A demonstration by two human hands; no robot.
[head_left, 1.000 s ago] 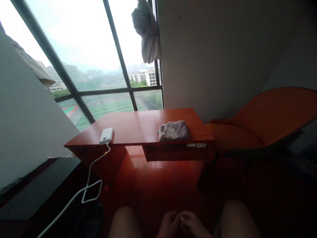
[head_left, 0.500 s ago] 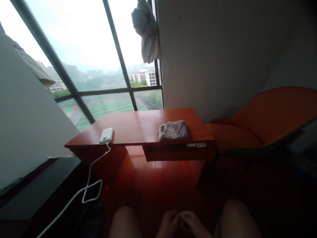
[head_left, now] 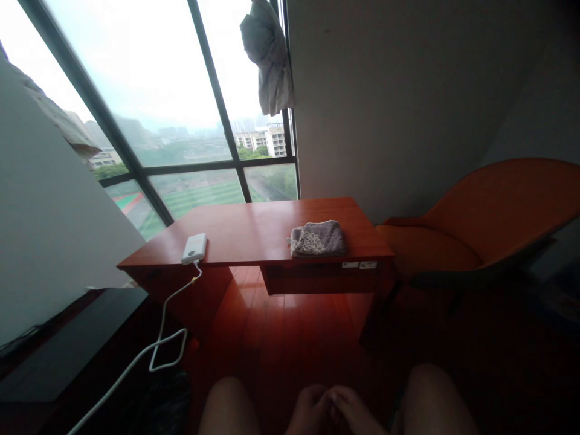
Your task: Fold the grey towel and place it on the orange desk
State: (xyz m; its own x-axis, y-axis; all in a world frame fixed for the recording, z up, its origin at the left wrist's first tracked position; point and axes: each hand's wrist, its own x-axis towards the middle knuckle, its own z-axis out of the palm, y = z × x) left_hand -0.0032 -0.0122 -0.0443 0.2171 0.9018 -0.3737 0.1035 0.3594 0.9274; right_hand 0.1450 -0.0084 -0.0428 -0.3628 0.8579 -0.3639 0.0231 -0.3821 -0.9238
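Note:
My left hand (head_left: 309, 411) and my right hand (head_left: 356, 412) rest together between my bare knees at the bottom edge of the head view, fingertips touching, holding nothing. Their fingers look loosely curled. Ahead stands a red-brown wooden desk (head_left: 254, 232). A folded grey towel (head_left: 318, 238) lies near its right front edge. A white power bank (head_left: 194, 248) sits at the left front edge, with a white cable (head_left: 156, 344) hanging down to the floor.
An orange lounge chair (head_left: 475, 223) stands right of the desk. A large window (head_left: 181, 121) with dark frames is behind it, a bundled cloth (head_left: 268, 57) hanging by the wall. A dark low bench (head_left: 67, 344) runs along the left. Red wooden floor lies between desk and knees.

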